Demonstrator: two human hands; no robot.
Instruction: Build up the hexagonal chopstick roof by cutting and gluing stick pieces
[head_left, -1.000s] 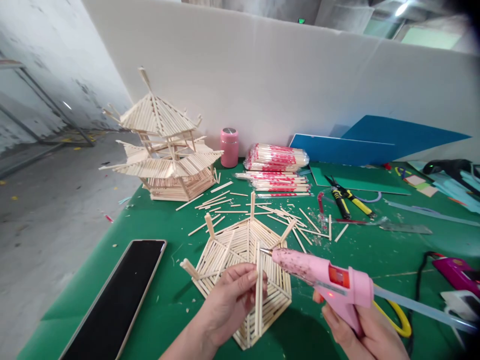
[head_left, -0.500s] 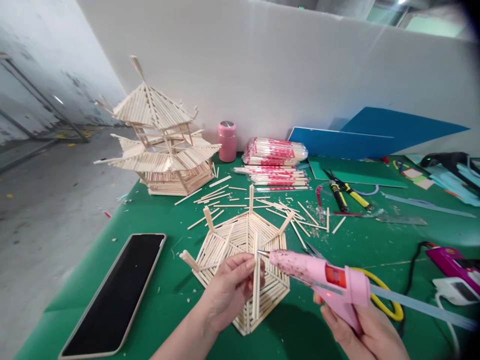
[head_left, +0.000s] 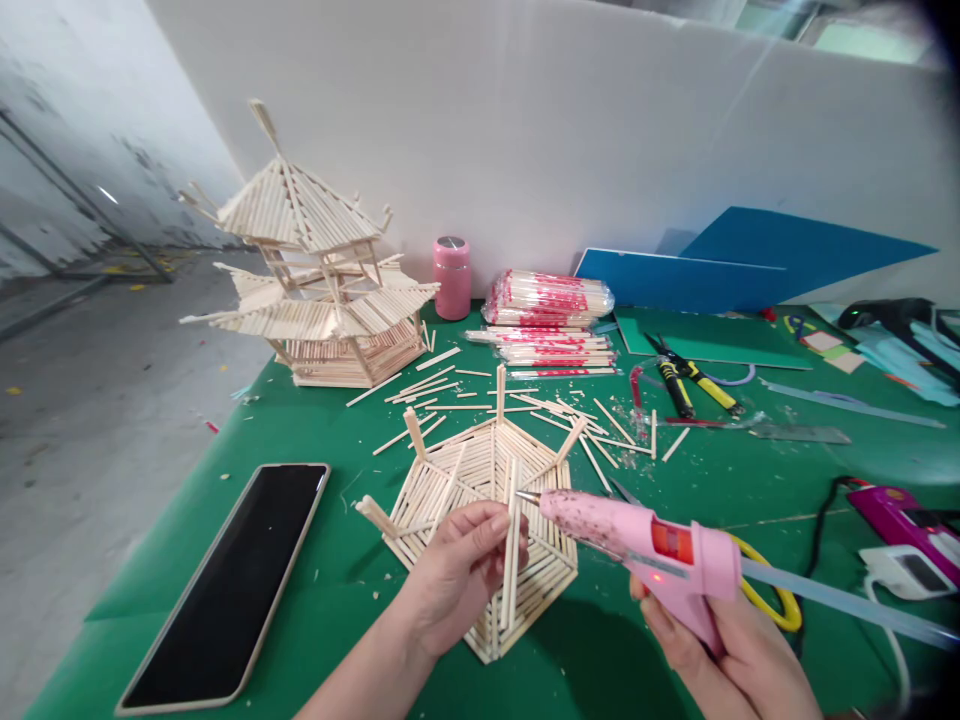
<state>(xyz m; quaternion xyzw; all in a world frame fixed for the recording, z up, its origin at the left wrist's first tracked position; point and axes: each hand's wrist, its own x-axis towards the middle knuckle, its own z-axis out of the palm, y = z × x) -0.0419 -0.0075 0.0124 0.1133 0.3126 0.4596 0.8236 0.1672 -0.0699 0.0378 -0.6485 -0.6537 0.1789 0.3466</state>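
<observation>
My left hand (head_left: 466,560) pinches a pair of wooden sticks (head_left: 511,585) lying side by side, held upright above an octagon-like stick base (head_left: 442,480). Short stick posts (head_left: 415,434) stand at several of the base's corners. In my right hand (head_left: 720,645) is a pink hot glue gun (head_left: 622,530), with a small light glowing on it. Its metal nozzle points left and is at the upper part of the held sticks. A long clear glue stick (head_left: 840,598) runs out of the gun's back. The base's near edge is partly hidden by my left hand.
A stick pagoda model (head_left: 322,290) stands at back left, beside a pink bottle (head_left: 452,278) and packs of chopsticks (head_left: 551,300). Loose cut sticks (head_left: 442,385) lie beyond the base. A phone (head_left: 232,580) is at left, pliers (head_left: 690,380) at right, yellow-handled scissors (head_left: 772,595) behind the gun.
The glue gun's nozzle has shifted slightly upward along the held sticks. Otherwise the view has only moved a little, and both hands keep their holds.
</observation>
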